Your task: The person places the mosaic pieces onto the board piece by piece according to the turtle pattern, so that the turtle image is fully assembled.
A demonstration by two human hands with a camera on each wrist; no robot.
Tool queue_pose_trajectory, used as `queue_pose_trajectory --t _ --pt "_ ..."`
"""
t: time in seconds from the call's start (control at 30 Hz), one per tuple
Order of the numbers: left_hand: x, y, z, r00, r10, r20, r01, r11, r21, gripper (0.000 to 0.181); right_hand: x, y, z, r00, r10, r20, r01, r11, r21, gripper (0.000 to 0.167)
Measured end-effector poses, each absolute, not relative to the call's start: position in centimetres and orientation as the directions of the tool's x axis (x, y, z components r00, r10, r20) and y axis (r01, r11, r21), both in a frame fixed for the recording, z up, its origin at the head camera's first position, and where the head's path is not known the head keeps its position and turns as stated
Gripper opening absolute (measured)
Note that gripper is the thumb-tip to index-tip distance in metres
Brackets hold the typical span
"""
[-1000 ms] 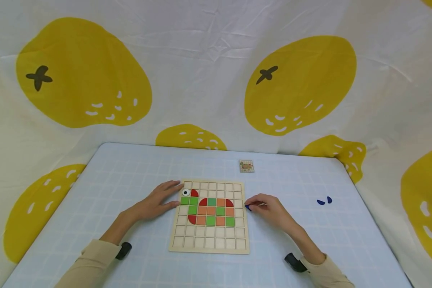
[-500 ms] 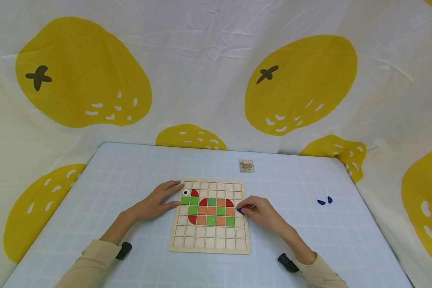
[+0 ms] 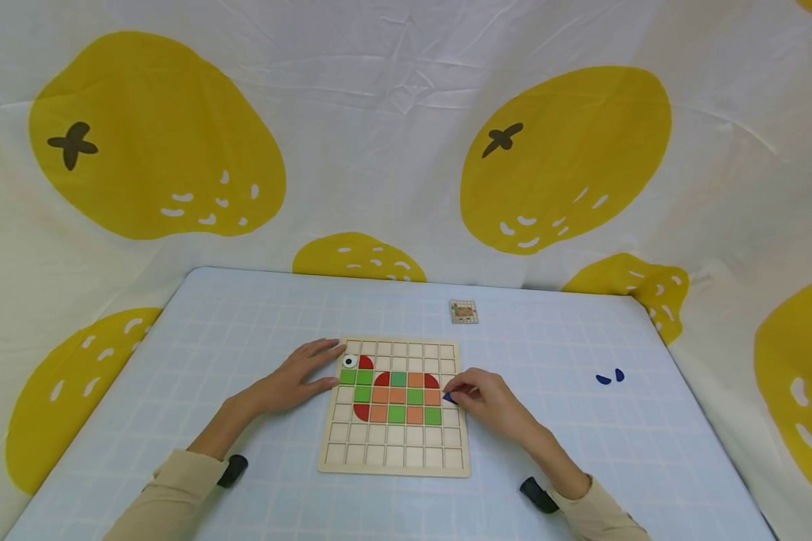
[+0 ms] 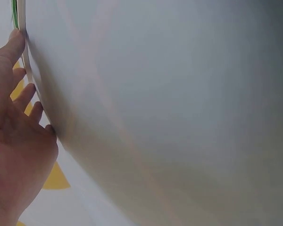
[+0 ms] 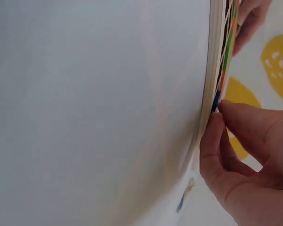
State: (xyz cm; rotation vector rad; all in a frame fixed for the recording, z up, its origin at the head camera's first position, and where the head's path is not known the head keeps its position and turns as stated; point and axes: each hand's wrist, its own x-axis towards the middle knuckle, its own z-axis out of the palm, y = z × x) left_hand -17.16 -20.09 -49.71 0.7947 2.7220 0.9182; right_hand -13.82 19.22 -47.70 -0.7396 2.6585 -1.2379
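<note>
A wooden grid board [image 3: 393,455] lies on the table, with green, orange, teal and red pieces and a white eye tile [image 3: 349,361] set in its cells. My left hand [image 3: 291,382] touches the board's left edge with extended fingers. Over the right-hand column, beside an orange square [image 3: 431,397], my right hand [image 3: 490,403] pinches a small dark blue piece [image 3: 448,397] between thumb and fingers. Most of that piece is covered by the fingertips. In the right wrist view the blue piece [image 5: 216,100] is at the board's face; whether it sits in a cell, I cannot tell.
Two loose dark blue pieces with rounded edges, one flat-lying [image 3: 604,380] and one more upright [image 3: 619,375], lie at the right of the table [image 3: 548,338]. A small picture card [image 3: 463,312] is behind the board. A lemon-patterned cloth [image 3: 379,135] hangs beyond the table's far edge.
From beside the board, my right hand has moved left with the blue piece onto the right-hand column. Over the last half second the piece has turned slightly. My left hand stays put.
</note>
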Motion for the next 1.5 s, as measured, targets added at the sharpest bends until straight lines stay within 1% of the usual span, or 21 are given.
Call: queue_pose_trajectory --t 0.23,0.6,1.0,1.3,1.5 --pt "-17.2 -20.1 -49.5 -0.845 0.534 0.008 0.432 0.674 0.599 0.065 -13.9 19.2 -47.8 -0.854 -0.505 0.123 -0.423 0.538 -0.730 0.012" --pt "-17.3 -20.1 -49.9 -0.846 0.533 0.012 0.433 0.674 0.599 0.066 -13.9 19.4 -47.8 -0.887 -0.449 0.102 -0.375 0.574 -0.728 0.009" --pt "-17.3 -20.0 -49.7 -0.849 0.529 0.008 0.427 0.677 0.599 0.066 -14.2 23.4 -47.2 -0.951 -0.302 0.071 -0.265 0.672 -0.691 0.017" --pt "-17.3 -20.0 -49.7 -0.852 0.523 0.002 0.418 0.679 0.604 0.067 -14.1 26.5 -46.9 -0.964 -0.245 0.107 -0.253 0.705 -0.663 0.017" --pt "-17.3 -20.0 -49.8 -0.851 0.525 0.008 0.423 0.676 0.603 0.066 -14.2 28.6 -46.7 -0.962 -0.221 0.162 -0.273 0.711 -0.648 0.016"
